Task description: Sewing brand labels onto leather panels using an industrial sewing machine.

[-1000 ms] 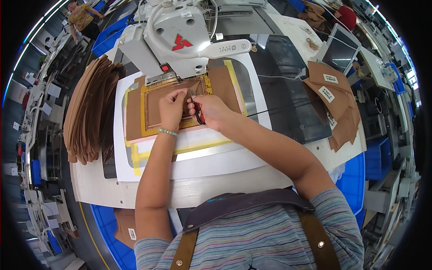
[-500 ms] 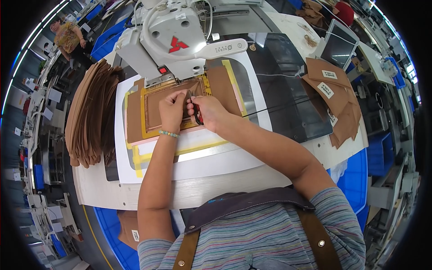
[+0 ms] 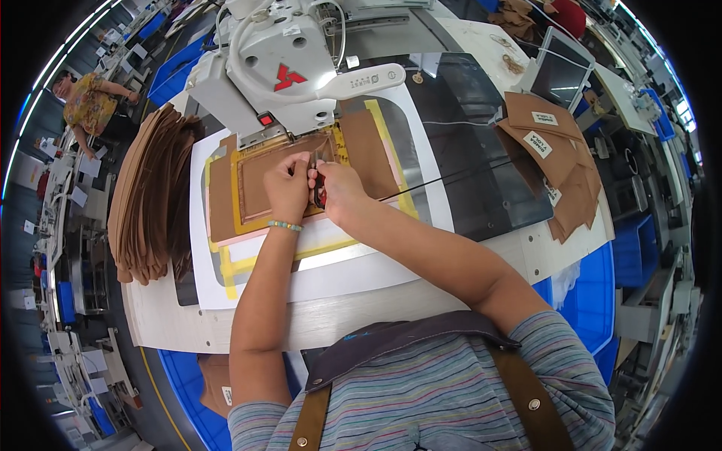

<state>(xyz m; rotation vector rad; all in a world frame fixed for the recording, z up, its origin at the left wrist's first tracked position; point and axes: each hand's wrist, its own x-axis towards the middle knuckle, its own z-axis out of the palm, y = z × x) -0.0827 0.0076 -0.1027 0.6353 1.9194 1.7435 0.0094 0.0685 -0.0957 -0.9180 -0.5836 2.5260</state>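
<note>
A pair of small thread snips (image 3: 320, 197) with red and black handles sits in my right hand (image 3: 338, 189), whose fingers are closed round it. The dark blades point away from me, close to the fingertips of my left hand (image 3: 286, 189). That hand is pinched shut; whatever is between its fingers is too small to make out. Both hands are over a brown panel (image 3: 254, 183) lying in a yellow-edged template (image 3: 238, 197). Just beyond them is the head of a white sewing machine (image 3: 274, 83), its needle area partly hidden by my hands.
Brown pieces (image 3: 147, 203) are stacked upright on the left. Labelled brown pieces (image 3: 553, 135) lie at the right, near a screen (image 3: 565, 69). A dark cord (image 3: 459, 177) crosses the black plate. Blue bins (image 3: 590, 304) stand below the table. A person (image 3: 90, 105) is at the far left.
My right hand and the snips have shifted slightly left, nearer my left hand, which stays pinched at the same part of the panel. The person at far left has moved and reaches out an arm.
</note>
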